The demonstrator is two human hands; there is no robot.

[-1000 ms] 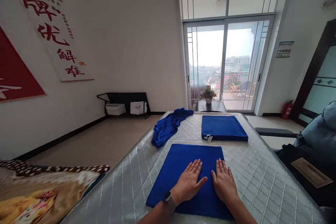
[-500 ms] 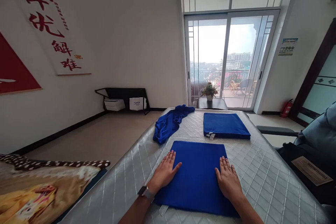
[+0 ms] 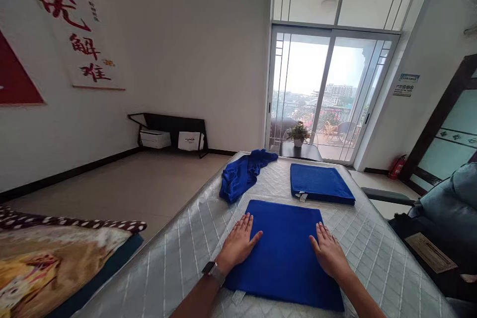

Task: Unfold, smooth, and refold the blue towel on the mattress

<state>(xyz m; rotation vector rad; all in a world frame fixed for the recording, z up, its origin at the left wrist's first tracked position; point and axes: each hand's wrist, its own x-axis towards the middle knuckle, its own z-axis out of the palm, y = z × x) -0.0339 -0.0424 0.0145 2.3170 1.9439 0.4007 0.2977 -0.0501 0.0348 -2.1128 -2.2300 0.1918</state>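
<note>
A blue cloth [image 3: 285, 253], folded into a flat square, lies before me on a silver quilted surface [image 3: 171, 253]. My left hand [image 3: 239, 242] rests flat on its left edge, fingers stretched forward and thumb out to the side. On the right edge lies my right hand [image 3: 330, 253], also flat with the thumb apart. A white label [image 3: 238, 297] sticks out at the cloth's near left corner. Farther back on the right is a stack of folded blue cloths [image 3: 321, 183] with white labels. A crumpled blue cloth [image 3: 244, 176] lies at the far left.
A patterned blanket [image 3: 74, 263] is at the lower left. To the right stand a padded chair [image 3: 447, 208] and its armrest [image 3: 387, 195]. Beyond the far edge are a potted plant [image 3: 298, 134] on a small table and a black shelf [image 3: 173, 126] by the wall.
The view has tilted and shifted slightly. Both hands stay flat on the folded cloth's side edges, with the right thumb a little more spread. The cloths have not visibly moved on the surface.
</note>
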